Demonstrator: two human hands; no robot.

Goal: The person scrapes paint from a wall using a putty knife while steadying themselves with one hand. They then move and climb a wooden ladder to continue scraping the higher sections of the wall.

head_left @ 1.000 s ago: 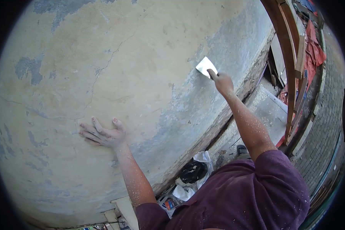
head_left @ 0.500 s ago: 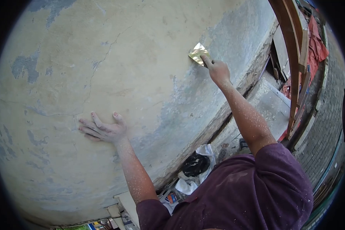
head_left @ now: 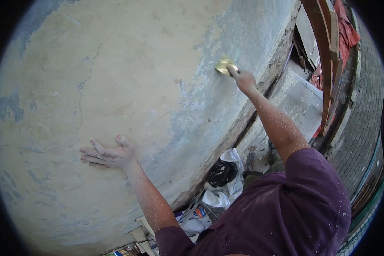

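Observation:
My right hand (head_left: 244, 81) is closed around the handle of a putty knife (head_left: 225, 65) with a wide, shiny blade. The blade lies against the wall (head_left: 141, 85), over a patch where the cream paint gives way to bluish grey. Dusty and pale, my left hand (head_left: 109, 154) rests on the cream part of the wall with its fingers stretched out and thumb apart. A thin crack runs through the paint just above and left of it. Pale flakes speckle both forearms.
Below the wall's rough lower edge lie a black plastic bag (head_left: 222, 173) and white sacks (head_left: 217, 198). A flake-strewn grey board (head_left: 301, 100) lies at the right, near a curved wooden frame (head_left: 326, 64). Beyond are a red tarp (head_left: 346, 30) and brick paving (head_left: 369, 98).
The putty knife in my right hand has turned and shifted along the wall, its blade now more tilted. My left hand stays spread on the wall, while the camera view has shifted.

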